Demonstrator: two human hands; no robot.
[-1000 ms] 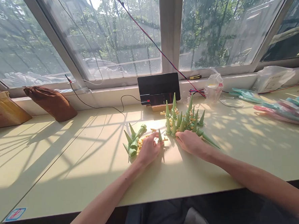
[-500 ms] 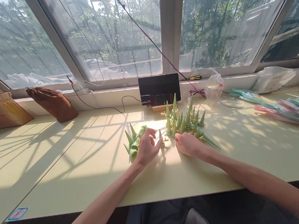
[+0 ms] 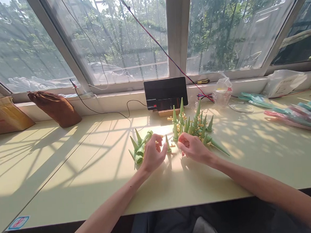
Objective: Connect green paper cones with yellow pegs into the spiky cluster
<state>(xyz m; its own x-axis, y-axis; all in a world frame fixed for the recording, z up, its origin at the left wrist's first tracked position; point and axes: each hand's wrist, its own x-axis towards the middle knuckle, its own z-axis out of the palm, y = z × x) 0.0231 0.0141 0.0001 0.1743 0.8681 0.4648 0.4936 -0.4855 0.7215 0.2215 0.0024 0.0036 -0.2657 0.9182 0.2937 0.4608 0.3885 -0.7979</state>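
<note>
From where I'm standing, the pale counter (image 3: 71, 202) carries everything, the biggest group being the green spiked cluster (image 3: 195, 123) just beyond the right hand (image 3: 195, 148). It looks light but jointed, so I'd lift it low by its thick bases, as the spikes might lever loose. A smaller heap of green cones and tubes (image 3: 134, 144) lies beside the left hand (image 3: 152, 154), whose grip is loosely curled, thumb and forefinger apart. The right grip is narrow, fingertips drawn together; I can't tell whether anything is in it. Between the hands stands a lone green cone (image 3: 167, 144), probably stiff, smooth plastic, slippery at its taper and best pinched around the base. The little yellow peg (image 3: 172, 145) beside it seems easy to fumble.
</note>
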